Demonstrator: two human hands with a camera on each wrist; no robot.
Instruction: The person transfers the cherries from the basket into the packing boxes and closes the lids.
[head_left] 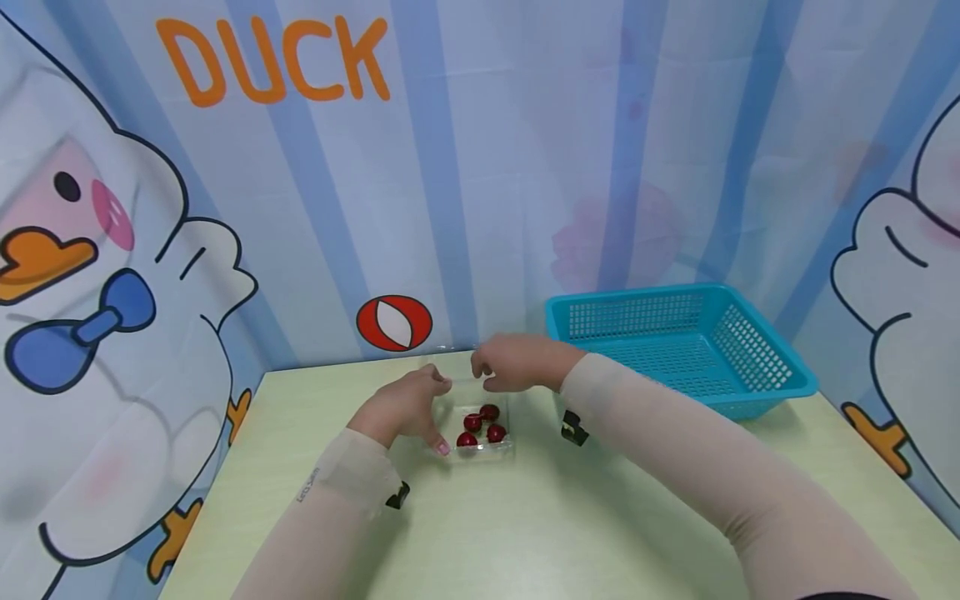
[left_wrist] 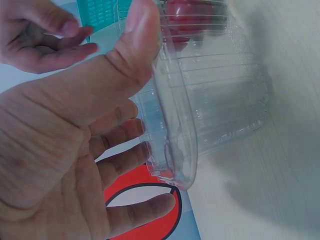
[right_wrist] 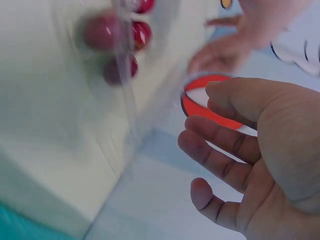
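A clear plastic box [head_left: 486, 452] stands on the table with several small, glossy dark red fruits [head_left: 496, 433], cherry-like, inside it. My left hand [head_left: 405, 406] is at the box's left side, its thumb by the near left corner. In the left wrist view the left thumb lies against the box's rim [left_wrist: 182, 145], and the other fingers extend loosely along its far side. My right hand [head_left: 525, 362] hovers over the back right of the box, fingers loosely bent. Nothing shows between the right hand's fingers [right_wrist: 225, 170] in the right wrist view.
A turquoise plastic basket [head_left: 772, 392] stands at the back right of the pale table [head_left: 487, 533], close to my right forearm. Behind the table hangs a striped blue curtain [head_left: 495, 167] printed with ducks and a red ball.
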